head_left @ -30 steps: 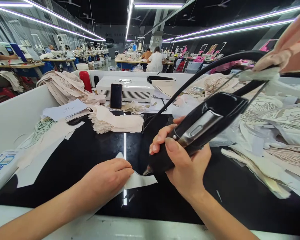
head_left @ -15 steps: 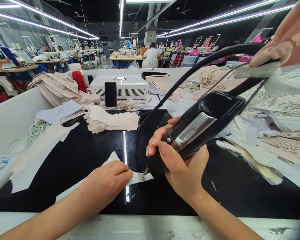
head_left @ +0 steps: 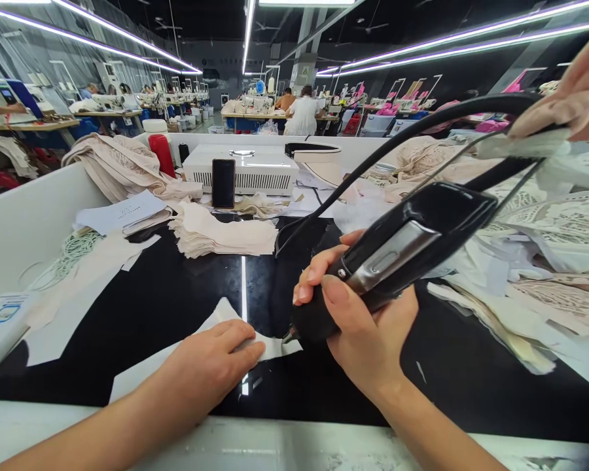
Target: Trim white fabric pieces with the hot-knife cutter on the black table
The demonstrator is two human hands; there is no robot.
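My right hand [head_left: 368, 327] wraps round a black corded handheld power tool [head_left: 422, 209] with a silver plate on its side. The tool tilts down to the left, and its small metal tip [head_left: 288, 337] is at the right end of a white piece of fabric [head_left: 144, 369], apparently touching it. My left hand [head_left: 220, 360] presses down on this fabric, fingers curled and thumb slightly apart from the index finger. That hand and forearm hide the middle of the fabric. Both lie over a glossy black tabletop [head_left: 186, 301].
A stack of cream fabric pieces [head_left: 226, 232] lies ahead, before a phone [head_left: 223, 183] and a white vented box [head_left: 269, 173]. Lace fabric [head_left: 564, 222] piles up at right. A thick black cable [head_left: 373, 157] arches from a blurred pinkish bundle [head_left: 554, 118]. People sit at sewing machines beyond.
The view has shifted slightly. My left thumb has parted a little from the index finger. The tool's tip stays at the fabric's right end, in the same grip.
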